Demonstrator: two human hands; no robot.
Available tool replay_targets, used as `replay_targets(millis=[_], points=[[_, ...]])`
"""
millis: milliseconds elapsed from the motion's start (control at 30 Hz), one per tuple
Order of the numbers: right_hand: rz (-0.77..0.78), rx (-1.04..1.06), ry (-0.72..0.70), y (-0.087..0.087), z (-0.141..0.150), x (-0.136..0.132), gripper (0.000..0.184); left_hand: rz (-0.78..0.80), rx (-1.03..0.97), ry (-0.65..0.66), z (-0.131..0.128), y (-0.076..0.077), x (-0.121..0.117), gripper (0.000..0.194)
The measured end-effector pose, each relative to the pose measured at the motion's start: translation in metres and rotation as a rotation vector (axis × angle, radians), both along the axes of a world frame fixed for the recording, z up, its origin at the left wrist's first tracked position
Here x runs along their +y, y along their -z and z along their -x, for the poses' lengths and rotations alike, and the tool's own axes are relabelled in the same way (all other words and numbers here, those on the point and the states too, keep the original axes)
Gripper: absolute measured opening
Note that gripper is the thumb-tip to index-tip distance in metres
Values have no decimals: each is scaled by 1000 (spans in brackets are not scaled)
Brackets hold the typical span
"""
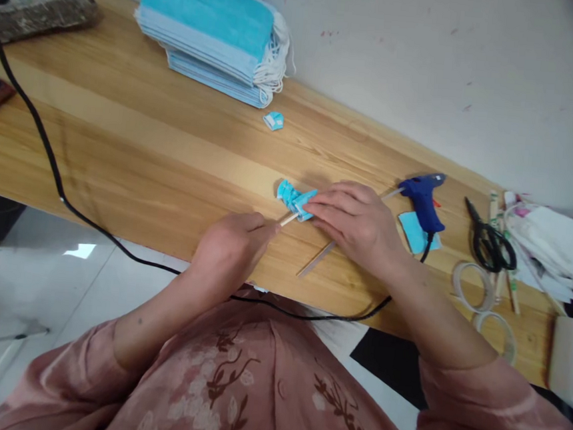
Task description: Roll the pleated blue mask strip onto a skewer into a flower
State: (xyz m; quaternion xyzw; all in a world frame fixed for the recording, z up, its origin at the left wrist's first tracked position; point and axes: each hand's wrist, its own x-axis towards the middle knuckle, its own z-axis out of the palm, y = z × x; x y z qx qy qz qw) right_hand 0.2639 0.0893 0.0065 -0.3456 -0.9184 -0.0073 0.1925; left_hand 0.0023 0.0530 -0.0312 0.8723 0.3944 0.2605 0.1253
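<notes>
Tabletop (pixel 136 155) lies open leftward; hands (pixel 236 244) pinch a stick (pixel 289 219) and blue piece (pixel 305 204).

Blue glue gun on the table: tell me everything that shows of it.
The glue gun is dark blue, plastic-looking, and lies on its side on the wooden table. Its nozzle points away from the right hand; a translucent stick protrudes from the back. A small red part shows beside the grip, which overlaps a light-blue piece. A black cord leaves the grip's end. Neither hand touches the gun.
</notes>
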Motion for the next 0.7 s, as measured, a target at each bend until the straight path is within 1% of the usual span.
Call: replay_targets(millis=[133, 267, 467, 700], points=[[28, -13, 1, 4, -1, 6, 21, 0, 8, -4, 0, -2, 0, 35], [80, -27, -16, 2, 0, 11, 21, -10, 0, 7, 1, -5, 0, 36], [140, -72, -33, -8, 3, 17, 23, 8, -1, 14, 1, -5, 2, 37], [256, -153, -74, -22, 11, 31, 31, 15, 24, 5, 2, -5, 2, 37]])
